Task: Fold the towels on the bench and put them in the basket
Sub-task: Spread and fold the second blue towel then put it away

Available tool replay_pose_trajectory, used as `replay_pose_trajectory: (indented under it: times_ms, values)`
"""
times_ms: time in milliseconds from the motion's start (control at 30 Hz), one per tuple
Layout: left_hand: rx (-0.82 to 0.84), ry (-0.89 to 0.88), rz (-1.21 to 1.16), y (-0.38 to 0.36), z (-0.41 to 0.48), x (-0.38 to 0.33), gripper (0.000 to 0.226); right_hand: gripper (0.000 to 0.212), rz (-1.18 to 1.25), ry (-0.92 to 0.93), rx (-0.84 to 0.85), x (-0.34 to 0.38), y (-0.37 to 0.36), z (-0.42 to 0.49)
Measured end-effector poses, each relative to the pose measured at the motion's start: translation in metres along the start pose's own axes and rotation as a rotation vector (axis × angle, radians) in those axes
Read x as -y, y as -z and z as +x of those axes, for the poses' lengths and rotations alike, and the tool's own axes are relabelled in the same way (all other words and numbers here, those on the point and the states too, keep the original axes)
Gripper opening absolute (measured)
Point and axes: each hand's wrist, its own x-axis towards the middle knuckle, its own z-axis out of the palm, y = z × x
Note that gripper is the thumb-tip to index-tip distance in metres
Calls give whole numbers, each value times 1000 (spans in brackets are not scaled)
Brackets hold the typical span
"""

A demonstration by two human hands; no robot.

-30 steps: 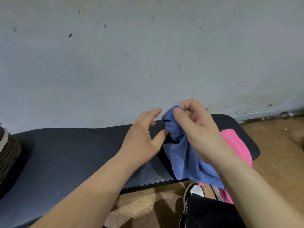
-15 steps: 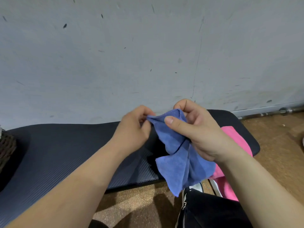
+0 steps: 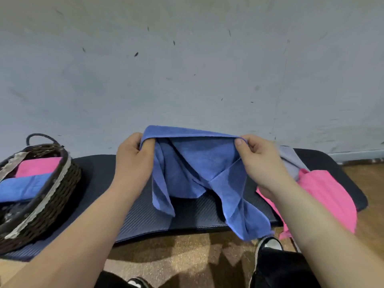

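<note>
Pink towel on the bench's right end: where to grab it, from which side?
Probably pinch the crumpled pink towel at its hanging edge, coming from the front: that part drapes free over the front edge of the dark padded bench, while a grey towel lies against its far side.

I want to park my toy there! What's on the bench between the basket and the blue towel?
Only bare bench padding lies between the basket and the blue towel; the left hand holding the towel reaches over it. Head view shows this.

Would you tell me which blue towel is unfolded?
The held blue towel, pinched by left hand and right hand; the folded blue towel lies in the basket.
</note>
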Motion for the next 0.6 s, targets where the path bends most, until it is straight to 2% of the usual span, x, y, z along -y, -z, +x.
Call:
replay_pose_trajectory:
  times_ms: [133, 200, 300, 367, 467, 533, 600]
  values:
    - [-15, 58, 125, 36, -2, 22, 10, 32, 305, -123, -9, 8, -25, -4]
    - [-23, 107, 131, 52, -4, 32, 8, 41, 340, -136, 45, 10, -32, -5]
    - [-19, 139, 131, 76, -2, 46, 14, 45, 152, -82, 137, 16, -38, -10]
    - [-10, 150, 135, 92, -1, 50, 29, 45, 68, -60, 182, 23, -35, -11]
    - [88, 180, 115, 108, 0, 52, 55, 37, 137, -211, 261, 24, -26, -5]
    - [157, 163, 230, 112, 1, 51, 45, 34, 75, -265, 281, 20, -20, -1]
    - [151, 124, 342, 113, 6, 50, 30, 38, -153, -186, 210, 11, -19, 5]
